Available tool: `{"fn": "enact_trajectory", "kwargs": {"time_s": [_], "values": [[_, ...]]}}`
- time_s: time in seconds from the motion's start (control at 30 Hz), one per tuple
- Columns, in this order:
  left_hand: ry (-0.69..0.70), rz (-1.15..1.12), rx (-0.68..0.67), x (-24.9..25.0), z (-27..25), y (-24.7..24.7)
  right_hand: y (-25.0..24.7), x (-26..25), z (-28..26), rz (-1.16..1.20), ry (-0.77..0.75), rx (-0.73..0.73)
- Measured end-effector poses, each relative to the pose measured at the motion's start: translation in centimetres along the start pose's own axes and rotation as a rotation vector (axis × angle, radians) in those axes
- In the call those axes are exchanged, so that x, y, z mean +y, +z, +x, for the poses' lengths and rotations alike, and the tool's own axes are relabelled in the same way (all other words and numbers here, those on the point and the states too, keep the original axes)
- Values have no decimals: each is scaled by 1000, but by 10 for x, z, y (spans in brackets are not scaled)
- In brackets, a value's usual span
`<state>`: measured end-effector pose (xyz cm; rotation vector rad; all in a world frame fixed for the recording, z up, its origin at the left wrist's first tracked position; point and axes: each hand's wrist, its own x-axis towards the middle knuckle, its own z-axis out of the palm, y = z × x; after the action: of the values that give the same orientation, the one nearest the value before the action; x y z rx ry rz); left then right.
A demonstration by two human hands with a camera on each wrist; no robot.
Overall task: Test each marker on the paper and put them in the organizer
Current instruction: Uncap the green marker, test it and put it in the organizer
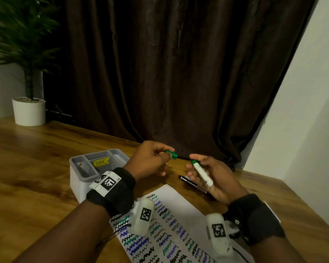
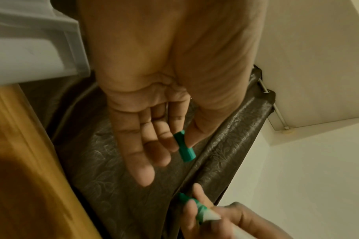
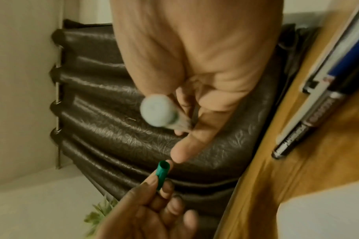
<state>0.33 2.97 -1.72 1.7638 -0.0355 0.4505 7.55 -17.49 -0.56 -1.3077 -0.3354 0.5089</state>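
wooden table (image 1: 36, 168) carrying grey organizer (image 1: 80, 179) at left, scribbled paper (image 1: 179, 215) lying near edge. right hand (image 1: 213, 179) gripping white green-tipped marker (image 1: 201, 172) above table, fingers curling round barrel. left hand (image 1: 150, 160) pinching green cap (image 1: 172, 154) between thumb and forefinger, other fingers relaxing. black marker (image 1: 193, 184) lying under right hand, possibly 2 there; blurred.
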Motion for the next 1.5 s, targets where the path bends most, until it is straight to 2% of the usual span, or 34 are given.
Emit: {"fn": "enact_trajectory", "kwargs": {"time_s": [0.1,0.2,0.27,0.33,0.47,0.53,0.67,0.83,0.93,1.07,1.17,1.27,1.5], "values": [[-63,41,-23,1,-5,-2,-3,-1,1,205,80,-41],[-135,72,-62,1,-8,-5,3,-4,2,158,65,-10],[-117,45,-30,2,-8,-7,7,-1,5,-52,46,6],[-99,38,17,4,-9,-7,7,7,6,-398,26,-51],[-142,60,-17,5,-11,-7,-6,21,-10,-970,-131,-424],[-163,122,-72,4,-12,-6,-15,22,-20,-1085,-140,-502],[-201,209,-200,4,-14,-1,-38,12,-36,-1199,-151,-499],[-311,152,-402,2,-21,14,-65,0,-49,-1168,-83,-428],[-382,191,-492,-1,-25,21,-63,-11,-47,-1111,-34,-353],[-442,232,-563,-4,-24,19,-49,-25,-33,-715,67,-169],[-452,240,-565,-7,-21,19,-41,-18,-16,-551,54,-79],[-467,232,-576,-10,-19,18,-40,0,-2,-561,39,-48],[-502,191,-562,-13,-15,18,-52,16,9,-769,-27,-122]]}}
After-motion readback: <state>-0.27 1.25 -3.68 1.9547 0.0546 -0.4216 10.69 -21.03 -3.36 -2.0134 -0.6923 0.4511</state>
